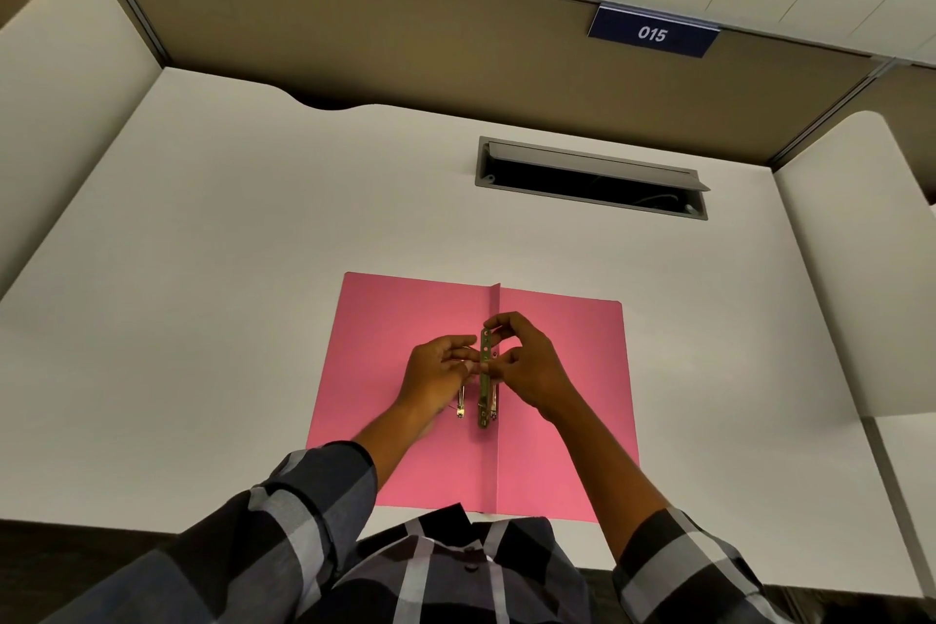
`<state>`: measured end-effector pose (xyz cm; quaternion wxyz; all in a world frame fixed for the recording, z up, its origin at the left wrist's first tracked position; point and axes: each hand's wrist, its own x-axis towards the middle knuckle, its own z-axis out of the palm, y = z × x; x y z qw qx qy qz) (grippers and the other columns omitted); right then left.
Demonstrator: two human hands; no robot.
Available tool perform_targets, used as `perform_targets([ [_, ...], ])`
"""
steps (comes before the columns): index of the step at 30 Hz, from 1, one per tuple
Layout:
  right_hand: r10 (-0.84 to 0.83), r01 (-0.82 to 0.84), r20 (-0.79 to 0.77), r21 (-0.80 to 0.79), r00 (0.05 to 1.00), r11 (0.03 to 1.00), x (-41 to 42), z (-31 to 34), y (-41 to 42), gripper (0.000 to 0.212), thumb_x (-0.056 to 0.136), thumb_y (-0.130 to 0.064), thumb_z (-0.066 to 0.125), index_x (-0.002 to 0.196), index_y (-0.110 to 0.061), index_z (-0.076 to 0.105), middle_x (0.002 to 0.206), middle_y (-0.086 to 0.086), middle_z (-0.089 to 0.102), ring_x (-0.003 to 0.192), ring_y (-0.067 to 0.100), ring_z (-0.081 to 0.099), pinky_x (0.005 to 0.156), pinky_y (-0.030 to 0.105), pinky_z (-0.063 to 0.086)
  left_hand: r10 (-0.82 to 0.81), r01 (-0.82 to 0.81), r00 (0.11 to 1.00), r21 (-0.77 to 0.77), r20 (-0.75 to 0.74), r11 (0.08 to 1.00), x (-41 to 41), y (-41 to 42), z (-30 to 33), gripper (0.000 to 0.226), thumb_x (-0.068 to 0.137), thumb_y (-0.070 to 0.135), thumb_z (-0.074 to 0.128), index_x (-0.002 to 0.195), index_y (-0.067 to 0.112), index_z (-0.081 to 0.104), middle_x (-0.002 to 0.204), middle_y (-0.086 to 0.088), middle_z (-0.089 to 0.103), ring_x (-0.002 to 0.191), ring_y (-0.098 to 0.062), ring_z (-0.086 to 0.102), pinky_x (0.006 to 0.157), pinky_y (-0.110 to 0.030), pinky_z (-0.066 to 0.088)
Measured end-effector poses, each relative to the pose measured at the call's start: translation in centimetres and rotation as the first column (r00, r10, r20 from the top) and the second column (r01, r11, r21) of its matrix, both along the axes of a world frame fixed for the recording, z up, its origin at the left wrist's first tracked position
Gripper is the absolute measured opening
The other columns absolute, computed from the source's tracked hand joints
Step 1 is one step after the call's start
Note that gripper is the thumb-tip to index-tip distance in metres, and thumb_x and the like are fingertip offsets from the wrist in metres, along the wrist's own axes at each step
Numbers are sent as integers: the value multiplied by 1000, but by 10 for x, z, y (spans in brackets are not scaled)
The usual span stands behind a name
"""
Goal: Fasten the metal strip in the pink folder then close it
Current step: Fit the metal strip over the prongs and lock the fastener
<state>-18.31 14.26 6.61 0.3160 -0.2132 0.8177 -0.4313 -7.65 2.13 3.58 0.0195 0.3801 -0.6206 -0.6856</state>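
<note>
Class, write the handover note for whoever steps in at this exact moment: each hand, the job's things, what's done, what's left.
Left hand: fingertips at the metal strip, pinching near its middle.
Right hand: pinches the strip's upper part.
Pink folder: lies open flat on the desk; the strip runs along its centre fold.
Done: folder open, strip in position.
Left: finish fastening the strip, then close the folder.

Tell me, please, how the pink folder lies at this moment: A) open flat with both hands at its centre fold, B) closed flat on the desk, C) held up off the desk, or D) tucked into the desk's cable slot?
A: the pink folder lies open on the desk, with the left hand and right hand on the metal strip at its fold.
</note>
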Motion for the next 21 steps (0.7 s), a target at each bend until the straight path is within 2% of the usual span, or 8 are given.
perform_targets([
  [2,-1,1,-2,2,1000,1000,0,-1,0,53,78,4,82,120,-21,59,109,2,65,75,42,72,69,55,63,23,-23,1000,-1,10,1000,-1,1,0,44,97,-7,66,136,14,63,108,-10,80,97,-24,80,85,-35,66],
  [4,-5,5,-7,8,1000,1000,0,-2,0,54,79,8,79,119,-22,59,109,2,64,75,42,71,69,56,63,45,-45,998,10,41,999,-1,1,0,45,97,-7,65,137,12,61,109,-11,79,95,-24,80,79,-32,66],
  [7,-2,2,-16,7,1000,1000,1,-1,1,53,78,6,80,119,-22,60,109,3,64,76,42,71,69,56,63,19,-21,999,30,51,999,-1,0,-1,42,96,-11,64,134,4,65,110,-10,79,100,-26,79,86,-37,66],
  [12,0,0,-20,5,1000,1000,0,-1,1,54,78,8,80,118,-23,60,108,2,65,74,42,71,68,57,63,-49,49,998,19,29,999,0,3,5,33,95,-9,65,123,7,73,102,1,77,96,-13,75,79,-18,60],
  [18,-1,1,-18,-3,1000,1000,0,-1,1,53,78,9,79,117,-22,61,108,3,65,74,42,71,69,56,63,-45,44,999,45,16,998,-2,9,4,32,95,-11,65,113,14,74,100,2,75,97,-18,73,88,-26,59],
  [21,-1,1,-12,-3,1000,1000,0,-1,2,54,77,8,80,117,-23,61,107,3,65,74,42,71,68,55,63,-50,49,999,35,13,998,-3,9,3,33,95,-12,65,118,9,75,100,3,75,99,-19,73,91,-28,60],
])
